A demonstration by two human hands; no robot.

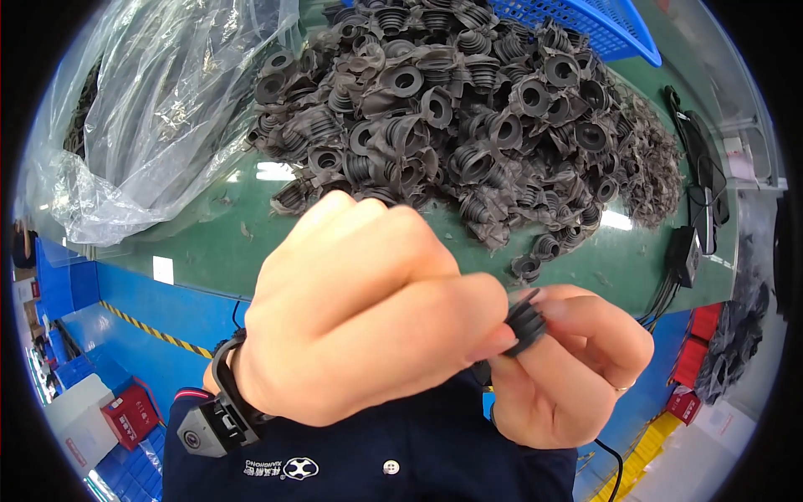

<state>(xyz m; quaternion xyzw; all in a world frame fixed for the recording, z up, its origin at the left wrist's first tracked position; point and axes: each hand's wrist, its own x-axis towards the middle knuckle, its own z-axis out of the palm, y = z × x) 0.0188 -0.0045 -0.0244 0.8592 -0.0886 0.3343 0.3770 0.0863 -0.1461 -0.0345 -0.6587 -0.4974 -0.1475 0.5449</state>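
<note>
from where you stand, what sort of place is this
Probably a factory workshop: a heap of dark ribbed parts on a green table, a blue basket and yellow-and-black floor tape.

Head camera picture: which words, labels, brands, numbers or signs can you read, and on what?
Dark shirt: pale lettering and an emblem; I won't copy wording.
Grey wristband clasp: round emblem, too small to read.
Left red box: white lettering, too small.
White box beside it: reddish lettering, too small.
Ribbed black piece in the fingers: none visible.
</note>
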